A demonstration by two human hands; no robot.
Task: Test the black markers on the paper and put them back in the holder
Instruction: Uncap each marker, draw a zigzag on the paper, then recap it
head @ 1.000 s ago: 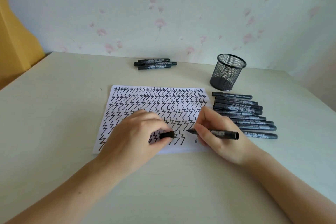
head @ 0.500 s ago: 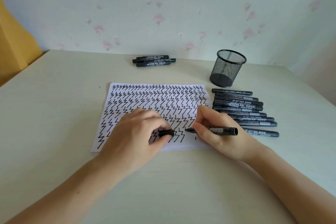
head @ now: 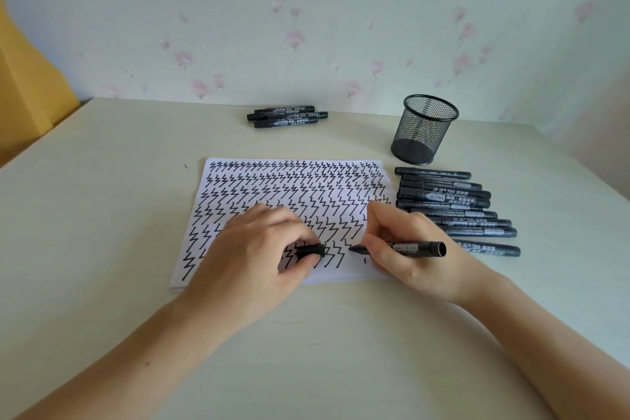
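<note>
— Writing yet? The right hand (head: 405, 249) pinches the uncapped marker (head: 414, 247), tip at the paper (head: 293, 187).
— Draw one short zigzag in the blank corner; the left hand (head: 259, 256) pinches the cap (head: 310, 251), ready; the holder (head: 424, 129) waits behind.

Your right hand (head: 405, 249) grips an uncapped marker (head: 402, 248), its tip at the zigzag-covered paper (head: 272, 187), centre frame; your left hand (head: 259, 259) pinches the cap (head: 311, 251) (spare markers (head: 453, 208) beside the mesh holder (head: 424, 129), right).
</note>
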